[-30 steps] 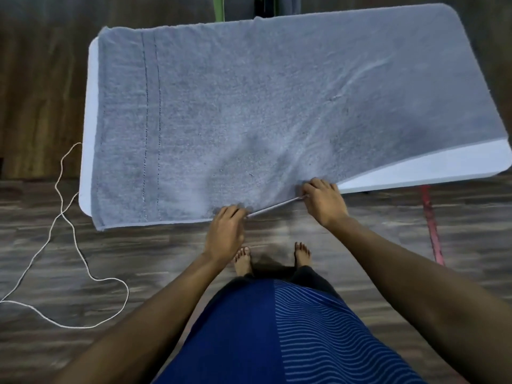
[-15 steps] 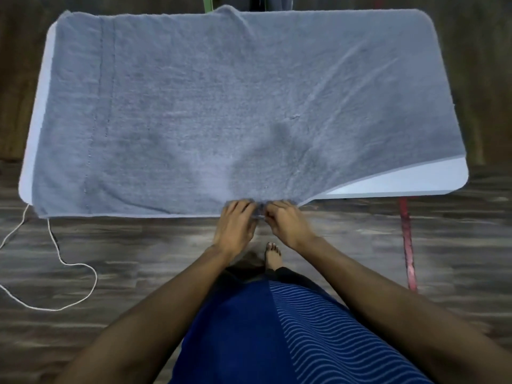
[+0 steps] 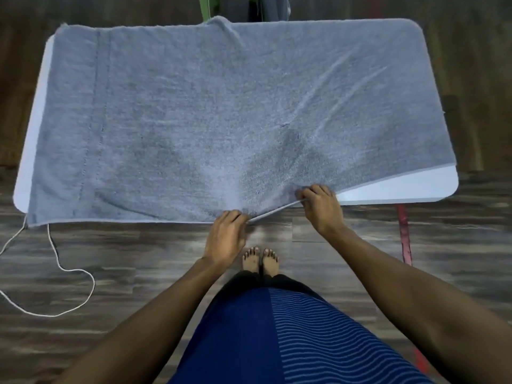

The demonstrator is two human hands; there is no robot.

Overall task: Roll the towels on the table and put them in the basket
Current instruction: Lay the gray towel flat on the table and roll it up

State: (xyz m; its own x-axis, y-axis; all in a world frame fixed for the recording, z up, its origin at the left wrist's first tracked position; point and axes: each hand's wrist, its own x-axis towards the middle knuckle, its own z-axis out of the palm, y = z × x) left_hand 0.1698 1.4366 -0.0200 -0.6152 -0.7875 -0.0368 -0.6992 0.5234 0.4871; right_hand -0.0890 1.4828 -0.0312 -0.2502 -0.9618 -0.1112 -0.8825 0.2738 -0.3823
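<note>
A large grey towel (image 3: 216, 117) lies spread flat over almost the whole white table (image 3: 401, 187), with creases running toward its right side. My left hand (image 3: 225, 234) pinches the towel's near hem at the table's front edge. My right hand (image 3: 318, 202) grips the same hem a little to the right and farther up, where the towel's edge slants away from the bare front right corner of the table. The hem is stretched taut between both hands. No basket is in view.
A white cord (image 3: 63, 270) loops over the wooden floor at the left. A red strap or leg (image 3: 404, 236) shows below the table's right side. Green and dark objects (image 3: 243, 8) stand beyond the far edge. My bare feet (image 3: 260, 259) are just below the hands.
My hands, which were together at the towel's near hem half a second ago, have spread apart, the right one moving right and up along the hem.
</note>
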